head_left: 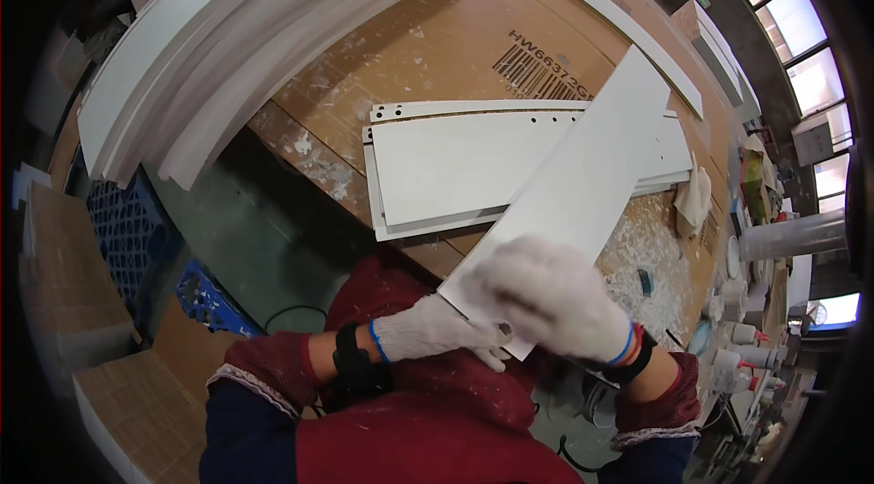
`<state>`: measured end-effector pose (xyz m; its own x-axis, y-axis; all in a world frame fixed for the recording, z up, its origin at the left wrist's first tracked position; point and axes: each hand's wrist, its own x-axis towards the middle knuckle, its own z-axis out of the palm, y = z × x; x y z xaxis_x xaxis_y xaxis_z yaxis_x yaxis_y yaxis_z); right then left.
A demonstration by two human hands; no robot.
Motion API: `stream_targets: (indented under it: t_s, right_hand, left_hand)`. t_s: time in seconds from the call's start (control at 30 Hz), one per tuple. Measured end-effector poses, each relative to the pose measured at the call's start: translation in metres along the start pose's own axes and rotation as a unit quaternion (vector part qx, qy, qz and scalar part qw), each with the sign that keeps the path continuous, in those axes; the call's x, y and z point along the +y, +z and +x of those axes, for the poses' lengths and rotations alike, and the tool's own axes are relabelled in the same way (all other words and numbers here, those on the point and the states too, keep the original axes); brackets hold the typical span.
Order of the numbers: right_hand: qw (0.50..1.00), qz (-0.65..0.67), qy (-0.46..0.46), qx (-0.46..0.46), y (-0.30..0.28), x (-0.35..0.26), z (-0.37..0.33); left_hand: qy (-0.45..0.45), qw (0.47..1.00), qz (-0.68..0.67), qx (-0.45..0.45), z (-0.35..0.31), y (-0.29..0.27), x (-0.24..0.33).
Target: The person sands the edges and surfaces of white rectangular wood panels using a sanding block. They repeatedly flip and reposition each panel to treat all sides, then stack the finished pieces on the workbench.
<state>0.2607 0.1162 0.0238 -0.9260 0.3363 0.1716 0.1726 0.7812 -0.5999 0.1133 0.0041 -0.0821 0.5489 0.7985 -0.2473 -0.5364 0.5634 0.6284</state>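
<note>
A long white board (569,174) slants from my body toward the far right, its near end in front of my waist. My left hand (437,334), in a white knit glove, is closed around that near end from the left and below. Over the same end is my right hand (551,297), gloved too and smeared by motion; its fingers look curled, and I cannot make out anything in them. Under the board's middle lies a stack of white panels (455,170) with small dark holes along the far edge.
Cardboard (401,38) with flaked white residue covers the table. Several curved white panels (273,24) stand at the far left. A thin white strip (628,38) lies at the far right, a cloth (694,202) nearer. Bottles (733,366) crowd the right; a blue crate (209,302) sits lower left.
</note>
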Motion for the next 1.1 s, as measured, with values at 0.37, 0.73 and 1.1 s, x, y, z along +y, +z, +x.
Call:
stream_targets:
  t_s: [0.37, 0.73, 1.1]
  right_hand:
    - [0.936, -0.228, 0.19, 0.189, -0.033, 0.066, -0.057]
    - [0.998, 0.007, 0.026, 0.049, 0.028, -0.03, -0.075]
    - [0.994, 0.018, 0.032, -0.106, 0.036, -0.029, -0.066]
  left_hand:
    - [0.082, 0.992, -0.059, 0.078, -0.006, 0.007, 0.021]
    - [0.126, 0.974, 0.158, 0.106, -0.004, 0.003, 0.013]
    - [0.1, 0.978, 0.083, 0.162, -0.014, 0.007, 0.022]
